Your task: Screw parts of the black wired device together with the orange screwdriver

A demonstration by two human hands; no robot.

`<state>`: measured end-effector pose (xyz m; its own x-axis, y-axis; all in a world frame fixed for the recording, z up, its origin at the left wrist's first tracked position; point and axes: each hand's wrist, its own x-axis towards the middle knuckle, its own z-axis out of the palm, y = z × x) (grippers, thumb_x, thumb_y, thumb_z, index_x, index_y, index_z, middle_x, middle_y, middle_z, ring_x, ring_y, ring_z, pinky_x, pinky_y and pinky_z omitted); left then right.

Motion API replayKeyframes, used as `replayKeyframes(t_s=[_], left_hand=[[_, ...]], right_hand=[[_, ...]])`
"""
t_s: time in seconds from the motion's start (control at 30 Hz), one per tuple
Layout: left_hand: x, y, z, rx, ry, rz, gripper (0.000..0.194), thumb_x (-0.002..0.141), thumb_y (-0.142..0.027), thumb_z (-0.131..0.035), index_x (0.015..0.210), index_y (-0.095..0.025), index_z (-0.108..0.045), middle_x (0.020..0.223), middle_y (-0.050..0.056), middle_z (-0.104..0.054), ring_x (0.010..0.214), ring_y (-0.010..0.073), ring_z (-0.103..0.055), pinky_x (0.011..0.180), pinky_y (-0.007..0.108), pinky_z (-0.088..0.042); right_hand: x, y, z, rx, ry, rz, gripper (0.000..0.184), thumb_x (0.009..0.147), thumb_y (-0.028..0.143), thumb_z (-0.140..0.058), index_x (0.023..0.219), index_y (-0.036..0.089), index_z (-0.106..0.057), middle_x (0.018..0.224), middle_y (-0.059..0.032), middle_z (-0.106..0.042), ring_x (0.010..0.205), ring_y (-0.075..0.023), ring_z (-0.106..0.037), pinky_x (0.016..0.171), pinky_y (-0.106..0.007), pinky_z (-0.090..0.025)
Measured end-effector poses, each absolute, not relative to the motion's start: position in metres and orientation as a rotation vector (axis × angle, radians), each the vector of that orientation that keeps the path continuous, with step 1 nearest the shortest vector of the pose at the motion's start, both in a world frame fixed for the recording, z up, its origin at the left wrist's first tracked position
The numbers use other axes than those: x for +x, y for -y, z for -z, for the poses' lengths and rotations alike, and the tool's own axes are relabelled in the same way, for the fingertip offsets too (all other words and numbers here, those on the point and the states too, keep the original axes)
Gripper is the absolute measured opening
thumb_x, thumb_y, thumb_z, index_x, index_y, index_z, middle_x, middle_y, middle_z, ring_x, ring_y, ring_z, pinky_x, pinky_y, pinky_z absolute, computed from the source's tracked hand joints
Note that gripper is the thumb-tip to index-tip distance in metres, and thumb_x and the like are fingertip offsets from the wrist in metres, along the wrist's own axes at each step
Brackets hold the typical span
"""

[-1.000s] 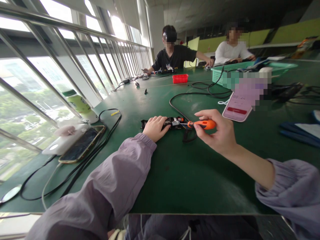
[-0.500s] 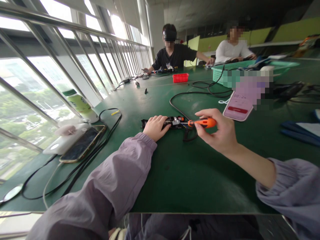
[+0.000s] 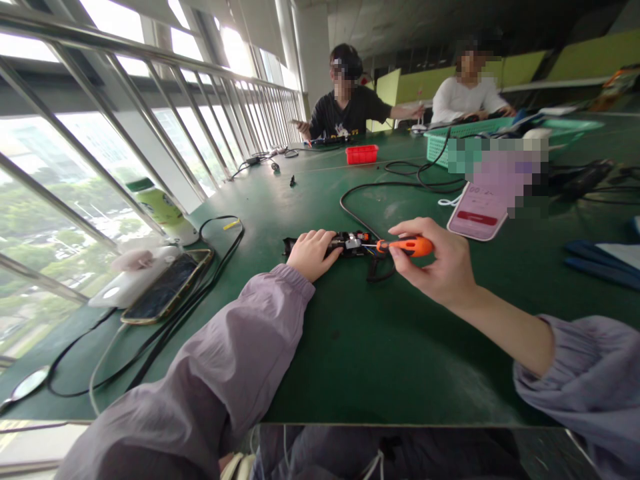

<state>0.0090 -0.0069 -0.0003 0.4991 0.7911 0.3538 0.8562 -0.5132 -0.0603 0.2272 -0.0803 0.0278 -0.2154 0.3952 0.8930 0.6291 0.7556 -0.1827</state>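
My left hand [image 3: 314,255] is closed over the left part of a long black device [image 3: 345,243] with metal and orange parts and wires showing, which lies on the green table. Its exact kind I cannot make out. Between the thumb and fingers of my right hand [image 3: 437,263] is an orange and black screwdriver [image 3: 413,246]. The screwdriver lies nearly level, its shaft pointing left and its tip at the silver part of the device. A black cable [image 3: 345,195] runs from the device toward the back.
On the left are a phone [image 3: 163,293], a white case, black cords and a green bottle [image 3: 163,210]. A red basket [image 3: 362,155] and a green basket [image 3: 437,148] stand farther back. At right is a pink phone [image 3: 477,210]. Two people sit across the table.
My hands and the screwdriver hold almost the same place. The person in black across the table has raised both hands a little and shifted the head.
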Motion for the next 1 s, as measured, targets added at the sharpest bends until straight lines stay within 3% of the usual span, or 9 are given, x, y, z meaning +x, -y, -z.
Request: replayKeyframes(t_s=[1.0], left_hand=[[0.0089, 0.0072, 0.0, -2.526, 1.411, 0.421, 0.039, 0.09, -0.042, -0.037, 0.117, -0.017, -0.052, 0.106, 0.008, -0.061, 0.097, 0.0235, -0.054, 0.085, 0.037, -0.04]], right_hand=[[0.2255, 0.0822, -0.0276, -0.782, 1.947, 0.156, 0.001, 0.078, 0.022, -0.056, 0.078, 0.022, -0.056, 0.071, -0.0003, -0.065, 0.061, -0.0138, -0.059, 0.057, -0.027, -0.046]])
